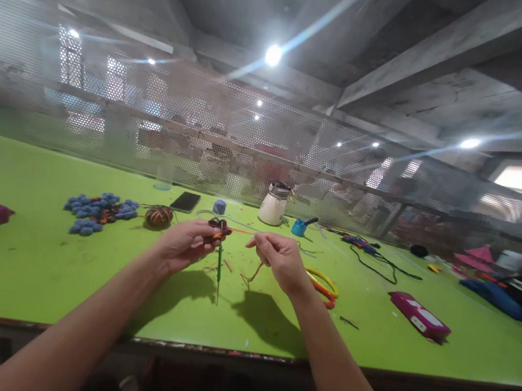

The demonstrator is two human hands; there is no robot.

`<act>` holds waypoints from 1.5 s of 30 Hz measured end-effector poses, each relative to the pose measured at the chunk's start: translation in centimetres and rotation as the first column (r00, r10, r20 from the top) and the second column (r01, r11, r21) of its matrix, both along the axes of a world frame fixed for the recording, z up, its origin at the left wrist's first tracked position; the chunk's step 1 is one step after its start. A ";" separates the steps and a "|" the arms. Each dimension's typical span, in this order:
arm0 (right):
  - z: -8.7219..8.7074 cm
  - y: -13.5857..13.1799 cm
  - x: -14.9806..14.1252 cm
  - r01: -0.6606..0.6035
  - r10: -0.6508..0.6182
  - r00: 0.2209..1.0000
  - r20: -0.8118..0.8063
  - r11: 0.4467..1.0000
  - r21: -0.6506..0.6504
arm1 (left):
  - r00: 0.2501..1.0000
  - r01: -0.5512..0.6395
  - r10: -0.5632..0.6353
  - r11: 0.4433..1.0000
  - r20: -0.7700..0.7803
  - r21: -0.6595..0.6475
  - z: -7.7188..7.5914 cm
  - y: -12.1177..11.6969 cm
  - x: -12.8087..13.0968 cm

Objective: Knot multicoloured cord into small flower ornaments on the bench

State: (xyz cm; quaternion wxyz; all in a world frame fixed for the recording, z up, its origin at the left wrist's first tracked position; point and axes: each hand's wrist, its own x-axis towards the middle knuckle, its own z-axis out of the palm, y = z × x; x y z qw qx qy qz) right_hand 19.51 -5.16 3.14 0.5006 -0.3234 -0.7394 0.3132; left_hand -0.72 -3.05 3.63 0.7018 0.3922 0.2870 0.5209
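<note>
Over the bench, the left hand, thumb and fingers closed, gripped a small dark-and-orange piece. From it an orange cord ran straight rightward into the pinched fingertips of the right hand, which pointed leftward. A white jug stood beyond.

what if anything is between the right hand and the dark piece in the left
Nothing visible blocks the right hand; only the orange strand spans the gap to the dark piece in the left hand. The green tool points down below.
</note>
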 end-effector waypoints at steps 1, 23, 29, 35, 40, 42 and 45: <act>0.4 -0.4 -0.1 0.042 -0.047 0.997 0.056 0.996 0.079 | 1.000 0.007 -0.007 1.000 -0.003 0.015 0.0 0.0 0.1; -0.2 -1.3 -0.8 0.112 -0.151 0.961 0.233 0.978 0.176 | 0.995 0.069 -0.058 0.987 -0.082 0.144 -1.4 0.2 1.0; -0.2 -3.5 -1.0 0.122 -0.317 0.830 0.459 0.906 0.406 | 0.997 0.027 -0.019 0.994 -0.071 0.110 -1.4 0.2 1.4; 3.4 -5.3 -3.2 -0.107 -0.387 0.645 0.659 0.808 0.580 | 0.997 0.066 -0.057 0.978 -0.050 0.197 -1.6 0.2 1.8; 8.8 -1.9 -6.5 -0.151 -0.321 0.488 0.812 0.885 0.440 | 0.997 0.036 -0.020 0.976 -0.076 0.215 -1.6 0.1 2.1; 10.2 0.4 -7.3 -0.115 -0.243 0.497 0.833 0.933 0.341 | 0.995 0.023 -0.005 0.985 -0.102 0.174 -1.4 -0.2 2.1; 10.8 3.6 -7.0 -0.002 -0.103 0.631 0.769 0.991 0.135 | 0.992 0.015 0.004 0.989 -0.129 0.150 -1.1 -0.5 2.0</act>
